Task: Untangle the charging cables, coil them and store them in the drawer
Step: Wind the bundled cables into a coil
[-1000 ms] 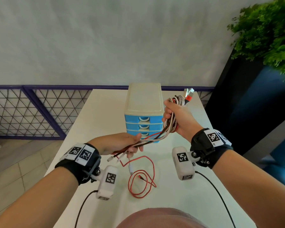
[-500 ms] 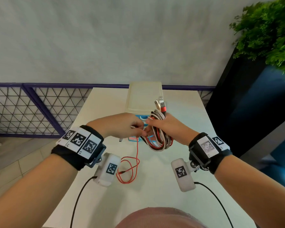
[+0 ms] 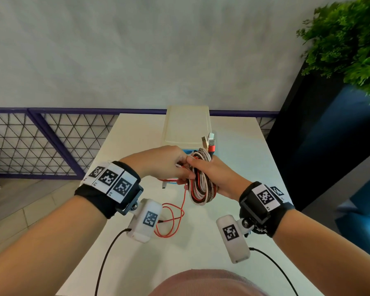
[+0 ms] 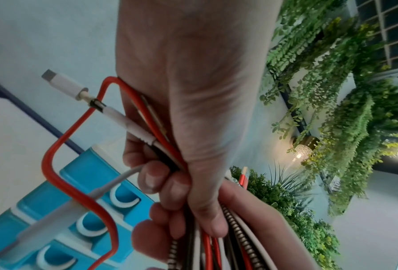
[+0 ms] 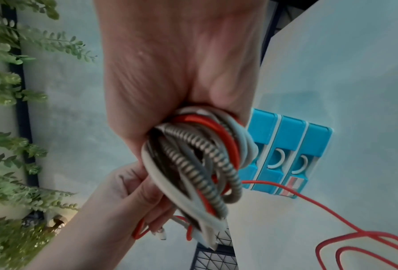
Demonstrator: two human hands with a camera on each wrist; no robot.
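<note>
My right hand (image 3: 209,174) grips a coiled bundle of cables (image 3: 202,184), red, white and braided, above the white table (image 3: 233,159); the coil (image 5: 200,160) bulges out of that fist. USB plugs (image 3: 208,142) stick up from the bundle. My left hand (image 3: 167,165) pinches the loose cable ends (image 4: 115,117) right beside the bundle, fingers curled. A thin red cable (image 3: 171,221) hangs from the hands and lies in loops on the table. The blue three-drawer unit (image 3: 186,127) stands just behind the hands, its drawers (image 5: 286,151) closed.
A purple mesh railing (image 3: 41,144) runs behind and left of the table. A dark planter with green foliage (image 3: 346,39) stands at the right. Black sensor leads (image 3: 109,253) trail from both wrist cameras over the table's near part.
The left hand rose from the table's middle to meet the right hand at the bundle. The right hand came down and left in front of the drawers. The red loops were drawn closer.
</note>
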